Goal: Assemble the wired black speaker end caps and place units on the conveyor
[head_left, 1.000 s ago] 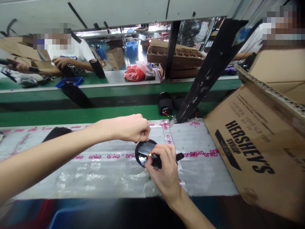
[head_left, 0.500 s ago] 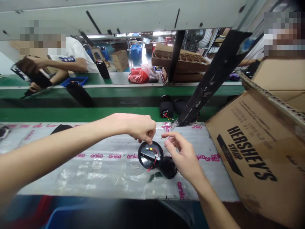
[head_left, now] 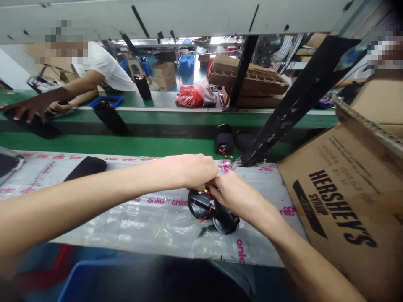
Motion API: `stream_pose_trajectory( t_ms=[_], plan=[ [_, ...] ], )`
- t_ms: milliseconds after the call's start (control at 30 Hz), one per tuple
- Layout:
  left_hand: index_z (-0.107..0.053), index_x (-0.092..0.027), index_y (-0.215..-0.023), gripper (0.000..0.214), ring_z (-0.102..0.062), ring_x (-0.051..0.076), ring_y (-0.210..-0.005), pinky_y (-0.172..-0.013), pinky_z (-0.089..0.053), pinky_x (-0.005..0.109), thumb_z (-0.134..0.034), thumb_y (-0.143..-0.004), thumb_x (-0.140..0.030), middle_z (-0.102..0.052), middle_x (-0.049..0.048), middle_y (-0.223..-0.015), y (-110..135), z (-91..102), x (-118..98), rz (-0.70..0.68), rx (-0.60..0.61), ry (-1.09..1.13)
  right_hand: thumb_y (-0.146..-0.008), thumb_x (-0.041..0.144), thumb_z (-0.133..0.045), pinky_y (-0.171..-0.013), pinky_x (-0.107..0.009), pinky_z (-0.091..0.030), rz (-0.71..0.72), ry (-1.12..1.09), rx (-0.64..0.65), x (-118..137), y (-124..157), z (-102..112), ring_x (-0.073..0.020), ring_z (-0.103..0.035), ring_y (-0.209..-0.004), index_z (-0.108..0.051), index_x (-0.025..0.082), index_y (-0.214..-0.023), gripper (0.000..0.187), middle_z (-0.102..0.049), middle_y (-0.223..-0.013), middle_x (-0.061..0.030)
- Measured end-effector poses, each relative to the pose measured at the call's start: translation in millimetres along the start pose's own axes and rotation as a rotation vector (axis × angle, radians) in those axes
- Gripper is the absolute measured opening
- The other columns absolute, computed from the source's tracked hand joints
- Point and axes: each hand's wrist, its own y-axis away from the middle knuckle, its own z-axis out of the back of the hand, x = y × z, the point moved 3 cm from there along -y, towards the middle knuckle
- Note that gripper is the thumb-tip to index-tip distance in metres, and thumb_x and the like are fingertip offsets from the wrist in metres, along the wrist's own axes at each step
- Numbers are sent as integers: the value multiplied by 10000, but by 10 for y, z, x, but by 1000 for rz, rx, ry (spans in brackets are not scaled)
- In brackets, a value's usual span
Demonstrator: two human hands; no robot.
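Nearest, below the edge of the bench, sits a blue bin, too blurred inside to tell its contents. On the bench is a black round part, red wires trailing across its face; a second part sits just beside it, nearer and to the right. The left hand and right hand meet at the round part's far rim, fingers bunched and mostly hidden; I cannot tell whether either grip is pinching anything. Working well here probably means steadying the rim with one hand, using light fingertips, and neither tugging nor trapping the wires.

To the right stands a big box, its inside out of view. Farther, across the green belt, a black cylinder leans by a blue tray, contents unclear. Beyond is a carton with divided cells.
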Motion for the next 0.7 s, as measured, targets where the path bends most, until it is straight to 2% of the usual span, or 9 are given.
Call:
stream_pose_trajectory(
  t_ms=[100,233,333,467,600,700],
  plan=[
    [-835,-135,-836,134,-774,266,-715,-688,-553,310,-707,-843,-99,-821,121,-788,65,28,11,46,90,-71,-1040,94,-568,-651,-312,-369,-37,62,-12,-27,49,-46,-207,-741,-734,-813,153,-916,281,-841,-907,-113],
    [-842,-139,-841,288,-747,263,-613,-557,-483,311,-580,-954,-181,-808,131,-738,274,-30,69,115,154,-17,-1076,156,-558,-615,-327,-353,-125,127,-50,-28,129,-100,-247,-776,-708,-821,157,-893,321,-848,-847,-128],
    [-826,-143,-766,324,-713,247,-544,-535,-461,308,-568,-960,-167,-775,122,-663,385,-117,90,151,86,-50,-1072,142,-552,-594,-333,-356,-186,155,-75,53,160,-147,-303,-805,-738,-823,140,-909,317,-847,-845,-167],
    [-794,-147,-701,246,-704,225,-536,-586,-505,298,-657,-891,-76,-728,86,-607,380,-199,41,167,13,-87,-1059,126,-557,-584,-350,-418,-236,137,-104,177,171,-210,-372,-820,-744,-819,99,-906,305,-831,-817,-214],
    [-774,-153,-695,218,-725,231,-576,-676,-557,307,-708,-863,-31,-714,70,-615,334,-243,-58,179,-42,-65,-1078,154,-545,-728,-389,-582,-227,15,-144,133,208,-232,-369,-848,-869,-832,123,-975,306,-863,-935,-185],
    [-760,-153,-677,232,-733,250,-586,-683,-562,322,-715,-881,-52,-710,80,-610,359,-307,-130,194,-74,-47,-1097,232,-565,-903,-340,-651,-189,-171,-172,-28,344,-288,-271,-847,-1048,-798,190,-1234,273,-870,-1149,-104]
  ],
)
